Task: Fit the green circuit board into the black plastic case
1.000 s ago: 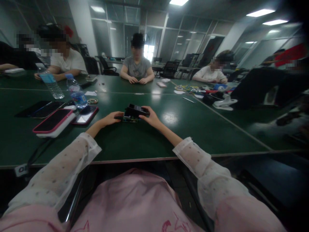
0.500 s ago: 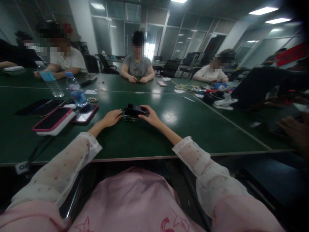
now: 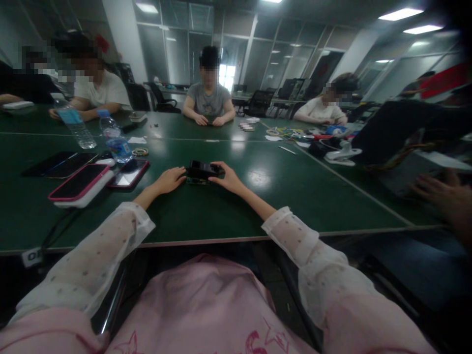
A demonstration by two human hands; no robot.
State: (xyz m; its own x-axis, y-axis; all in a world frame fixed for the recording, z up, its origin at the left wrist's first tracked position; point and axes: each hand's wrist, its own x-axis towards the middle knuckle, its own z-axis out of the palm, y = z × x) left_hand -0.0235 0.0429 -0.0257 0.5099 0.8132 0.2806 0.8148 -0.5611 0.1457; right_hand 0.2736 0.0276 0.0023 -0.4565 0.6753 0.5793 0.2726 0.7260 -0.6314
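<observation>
A black plastic housing (image 3: 201, 169) with a raised block at its left end sits over a green circuit board (image 3: 198, 181) on the green table. My right hand (image 3: 226, 178) grips the housing's right end between thumb and fingers. At the left end, my left hand (image 3: 170, 180) lies low over the table with fingers stretched out, its fingertips at the edge of the housing and board. Whether those fingertips press on either part I cannot tell. The board's top is mostly hidden under the housing.
Left of my hands are a phone in a pink case (image 3: 83, 182) on a white box, another phone (image 3: 130, 174), a water bottle (image 3: 117, 140) and a tape roll (image 3: 140, 152). A white clip-on fan (image 3: 343, 153) and cables lie right. People sit around the table.
The housing's right end has tilted down a little, so it sits more level over the board. My left hand stays almost in place. At the far right, another person's hand has shifted.
</observation>
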